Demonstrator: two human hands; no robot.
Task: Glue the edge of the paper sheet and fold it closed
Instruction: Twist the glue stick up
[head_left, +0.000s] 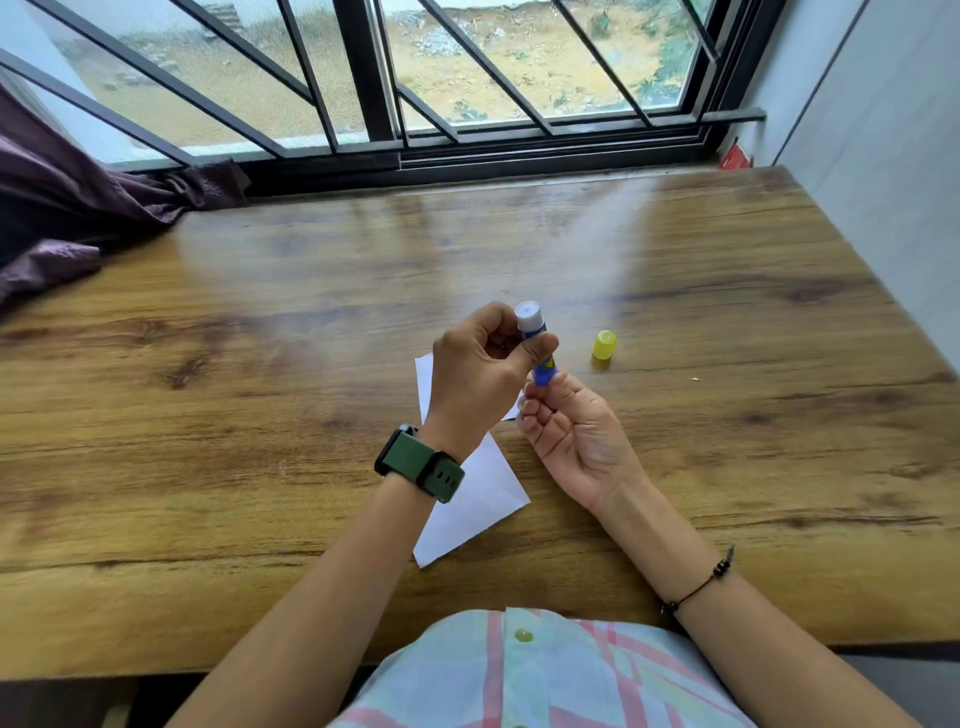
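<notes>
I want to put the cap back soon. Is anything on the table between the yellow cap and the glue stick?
No: in the head view only bare wooden table lies between the yellow cap and the glue stick.

Head view, downward, seemingly close

- Left wrist: a smartwatch (418, 463) with a dark case and a green strap with punched holes.
- Right wrist: a thin black cord bracelet (698, 583) strung with dark beads.
- Torso: a pale shirt (550, 675) with pink and yellowish checks and a yellow-green button (523, 635).
</notes>
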